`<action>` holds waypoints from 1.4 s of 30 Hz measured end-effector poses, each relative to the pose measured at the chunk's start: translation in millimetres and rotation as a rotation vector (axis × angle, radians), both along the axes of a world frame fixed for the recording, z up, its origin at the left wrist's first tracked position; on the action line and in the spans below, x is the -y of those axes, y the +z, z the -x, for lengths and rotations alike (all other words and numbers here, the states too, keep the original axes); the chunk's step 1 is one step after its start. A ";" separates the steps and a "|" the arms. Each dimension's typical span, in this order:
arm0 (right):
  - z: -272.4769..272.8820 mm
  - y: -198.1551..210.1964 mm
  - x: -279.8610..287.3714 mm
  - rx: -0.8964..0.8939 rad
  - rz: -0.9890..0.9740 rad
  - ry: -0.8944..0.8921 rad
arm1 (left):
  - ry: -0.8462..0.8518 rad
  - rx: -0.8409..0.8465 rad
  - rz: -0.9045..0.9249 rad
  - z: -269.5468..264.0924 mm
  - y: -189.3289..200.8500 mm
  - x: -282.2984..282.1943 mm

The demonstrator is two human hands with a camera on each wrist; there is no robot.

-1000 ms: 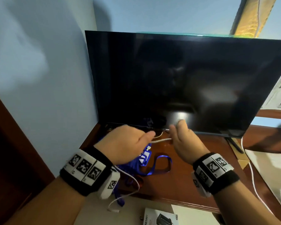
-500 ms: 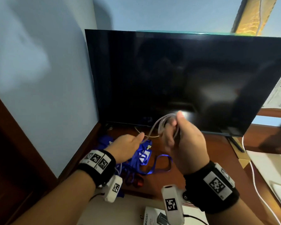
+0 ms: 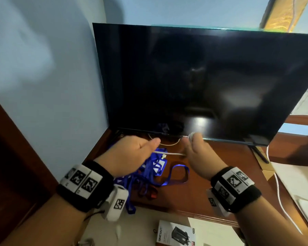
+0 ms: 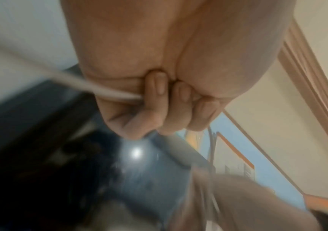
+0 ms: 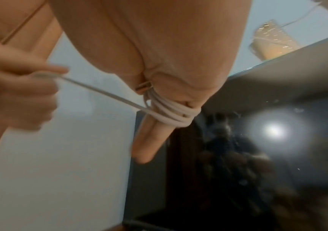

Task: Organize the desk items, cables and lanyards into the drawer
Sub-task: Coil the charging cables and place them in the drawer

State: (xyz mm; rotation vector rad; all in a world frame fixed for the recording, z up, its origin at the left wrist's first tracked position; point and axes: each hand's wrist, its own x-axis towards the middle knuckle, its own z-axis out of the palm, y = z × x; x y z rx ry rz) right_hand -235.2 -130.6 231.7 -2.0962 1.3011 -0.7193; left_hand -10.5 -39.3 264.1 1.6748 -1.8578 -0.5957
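A thin white cable [image 3: 171, 153] runs taut between my two hands above the brown desk [image 3: 220, 174]. My left hand [image 3: 132, 153] grips one end in curled fingers [image 4: 155, 93]. My right hand [image 3: 196, 150] has several turns of the cable [image 5: 171, 112] wound round two straight fingers [image 5: 149, 140], and its thumb pins the metal plug against them. A heap of blue lanyards [image 3: 155, 167] with badge holders lies on the desk under the left hand. No drawer shows in any view.
A large dark monitor [image 3: 203, 82] stands at the back of the desk, close behind both hands. Another white cable [image 3: 277, 189] trails down the desk's right side. A small boxed product [image 3: 176, 233] lies below the front edge. Something red [image 3: 149, 192] sits among the lanyards.
My right hand has dropped from in front of the screen towards the desk, with the loop drawn tight on its fingers. The left hand has pulled the cable straight.
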 end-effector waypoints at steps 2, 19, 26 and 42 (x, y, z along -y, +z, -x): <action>-3.3 -7.9 -8.7 -0.086 -0.065 0.086 | 0.046 0.097 0.060 -11.1 14.8 7.7; -17.8 55.4 -39.6 1.280 -0.492 0.292 | 0.052 -0.112 -0.277 18.5 -101.6 22.8; -9.0 28.9 -22.6 0.827 -0.212 0.026 | -0.055 -0.016 -0.294 44.7 -65.7 -10.8; -23.8 -3.4 -53.0 0.492 -0.483 0.313 | 0.131 0.317 0.110 -8.3 -7.9 27.4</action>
